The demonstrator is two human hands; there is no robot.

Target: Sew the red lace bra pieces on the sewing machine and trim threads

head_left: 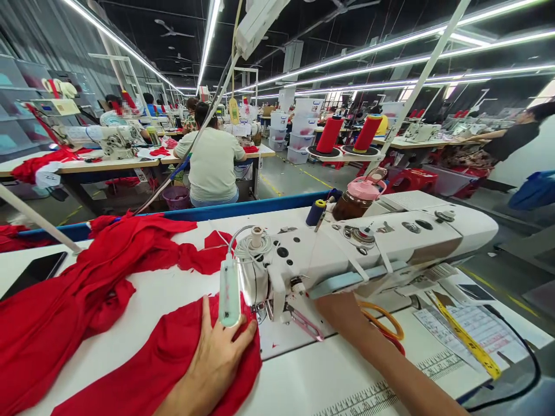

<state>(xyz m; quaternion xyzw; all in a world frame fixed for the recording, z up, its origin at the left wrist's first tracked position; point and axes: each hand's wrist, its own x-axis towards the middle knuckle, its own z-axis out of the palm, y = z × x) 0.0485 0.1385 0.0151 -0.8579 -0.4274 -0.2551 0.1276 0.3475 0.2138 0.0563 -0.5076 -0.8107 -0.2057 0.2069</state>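
My left hand [219, 349] lies flat with its fingers apart on a piece of red fabric [160, 352], close to the needle end of a white sewing machine [321, 254]. A small lamp [229, 294] on a bent neck hangs just above the fingertips. My right hand [332, 306] reaches under the machine's arm. Its fingers are hidden there, so what they touch does not show. Pink-handled thread snips [306, 325] lie on the machine bed between the two hands. Orange-handled scissors [384, 320] rest beside my right forearm.
More red fabric [113, 260] is heaped at the left, near a phone [37, 271]. On the machine stand a navy thread spool [316, 212] and a pink-lidded jar [358, 199]. A yellow tape measure [470, 341] crosses papers at the right. A co-worker [211, 159] sits ahead.
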